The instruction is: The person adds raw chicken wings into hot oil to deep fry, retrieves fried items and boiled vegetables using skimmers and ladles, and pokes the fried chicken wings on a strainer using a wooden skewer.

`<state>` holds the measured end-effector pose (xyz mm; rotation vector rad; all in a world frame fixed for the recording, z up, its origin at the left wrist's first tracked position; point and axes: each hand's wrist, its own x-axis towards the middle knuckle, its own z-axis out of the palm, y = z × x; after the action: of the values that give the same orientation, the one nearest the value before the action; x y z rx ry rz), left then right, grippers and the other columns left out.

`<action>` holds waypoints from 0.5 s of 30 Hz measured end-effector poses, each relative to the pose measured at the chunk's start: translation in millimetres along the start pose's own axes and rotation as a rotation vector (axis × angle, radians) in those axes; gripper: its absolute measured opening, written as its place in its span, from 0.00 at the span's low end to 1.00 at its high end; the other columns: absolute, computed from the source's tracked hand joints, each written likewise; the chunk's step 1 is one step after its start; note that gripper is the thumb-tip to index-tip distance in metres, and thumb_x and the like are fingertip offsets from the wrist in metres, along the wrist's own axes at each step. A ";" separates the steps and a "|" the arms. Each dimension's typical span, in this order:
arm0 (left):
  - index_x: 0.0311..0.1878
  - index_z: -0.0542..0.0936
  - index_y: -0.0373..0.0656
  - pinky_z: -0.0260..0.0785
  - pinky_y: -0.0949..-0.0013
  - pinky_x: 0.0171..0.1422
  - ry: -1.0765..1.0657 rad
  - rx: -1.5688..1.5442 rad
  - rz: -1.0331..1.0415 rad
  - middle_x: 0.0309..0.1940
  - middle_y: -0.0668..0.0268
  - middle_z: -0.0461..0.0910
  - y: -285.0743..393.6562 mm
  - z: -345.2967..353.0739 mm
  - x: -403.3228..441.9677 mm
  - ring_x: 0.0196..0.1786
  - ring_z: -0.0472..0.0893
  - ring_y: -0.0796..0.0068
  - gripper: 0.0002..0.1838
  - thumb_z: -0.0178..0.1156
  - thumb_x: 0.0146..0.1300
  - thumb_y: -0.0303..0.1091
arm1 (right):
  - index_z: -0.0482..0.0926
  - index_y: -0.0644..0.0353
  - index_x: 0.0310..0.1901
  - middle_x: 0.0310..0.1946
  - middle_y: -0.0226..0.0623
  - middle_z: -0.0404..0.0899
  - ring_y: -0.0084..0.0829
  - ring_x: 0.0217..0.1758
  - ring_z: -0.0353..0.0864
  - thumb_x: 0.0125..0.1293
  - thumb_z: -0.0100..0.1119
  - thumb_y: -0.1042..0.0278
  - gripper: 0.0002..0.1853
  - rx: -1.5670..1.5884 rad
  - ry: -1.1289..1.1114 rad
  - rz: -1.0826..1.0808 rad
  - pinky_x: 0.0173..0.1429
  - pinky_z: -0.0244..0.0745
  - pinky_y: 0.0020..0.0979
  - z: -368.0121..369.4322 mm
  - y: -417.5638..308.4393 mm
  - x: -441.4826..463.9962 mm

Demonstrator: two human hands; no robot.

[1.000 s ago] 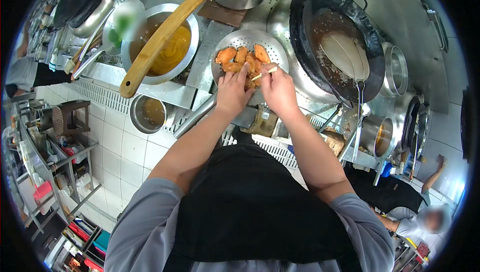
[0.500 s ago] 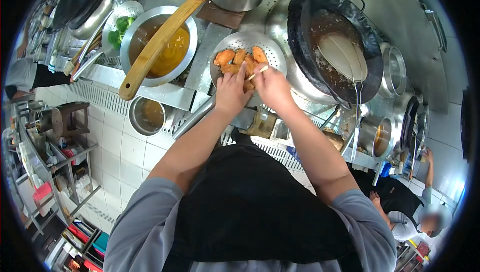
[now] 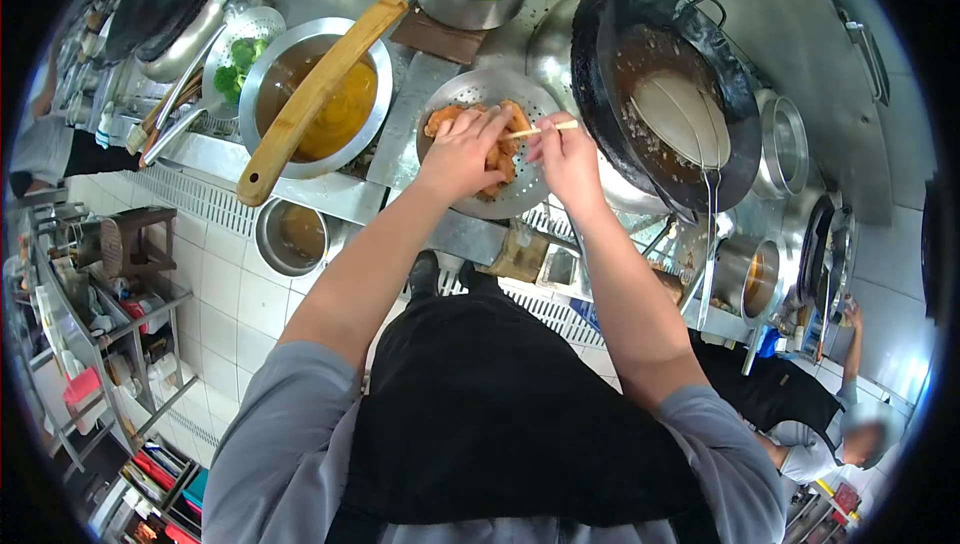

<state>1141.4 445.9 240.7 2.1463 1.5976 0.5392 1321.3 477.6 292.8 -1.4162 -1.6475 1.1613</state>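
Note:
Pieces of browned, fried-looking meat (image 3: 503, 158) lie in a round perforated metal strainer (image 3: 540, 94) on the counter. My left hand (image 3: 462, 152) is over them, its fingers and thumb curled around a piece near the middle; the fingertips partly cover the food. A thin wooden stick (image 3: 560, 127) is pinched in my right hand (image 3: 568, 162), at the strainer's right side. The stick points left, its tip reaching the meat by my left fingers. Whether the tip is inside a piece I cannot tell.
At left stand a bowl of yellow-brown liquid (image 3: 345, 119), a wooden-handled sieve (image 3: 320, 104) across it, and broccoli (image 3: 238, 64) in a perforated ladle. A black wok (image 3: 600, 74) with dark liquid and a wire-handled strainer (image 3: 680, 119) sits right. Another person (image 3: 800, 414) is at far right.
My right hand has moved right, away from my left fingers, showing more of the stick. My left hand lies further over the meat. The strainer's handle is now hidden behind my left arm.

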 end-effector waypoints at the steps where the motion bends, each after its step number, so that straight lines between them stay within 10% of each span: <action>1: 0.77 0.57 0.51 0.53 0.52 0.75 0.001 0.001 -0.002 0.72 0.62 0.65 -3.0 -3.0 -0.6 0.73 0.63 0.55 0.56 0.76 0.45 0.47 | 0.74 0.66 0.41 0.24 0.38 0.81 0.27 0.24 0.83 0.76 0.47 0.69 0.10 0.001 -0.002 -0.001 0.31 0.77 0.31 -2.8 -4.3 -3.3; 8: 0.71 0.70 0.51 0.52 0.52 0.76 -0.024 0.132 0.016 0.76 0.63 0.59 -21.5 -6.6 -23.1 0.74 0.60 0.56 0.48 0.76 0.44 0.51 | 0.74 0.64 0.43 0.26 0.37 0.82 0.26 0.25 0.83 0.76 0.48 0.67 0.09 0.030 0.033 0.040 0.32 0.77 0.30 -4.6 20.4 -11.9; 15: 0.47 0.84 0.45 0.61 0.52 0.65 -0.019 0.139 0.144 0.57 0.64 0.75 -23.9 -10.9 -46.2 0.63 0.70 0.61 0.23 0.73 0.51 0.47 | 0.73 0.65 0.43 0.26 0.38 0.82 0.27 0.25 0.83 0.76 0.48 0.67 0.10 0.046 -0.038 0.059 0.33 0.77 0.31 3.0 8.0 -31.8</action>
<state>1103.9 408.7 234.1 2.3754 1.5193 0.4615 1327.7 445.9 286.3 -1.4306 -1.6044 1.2578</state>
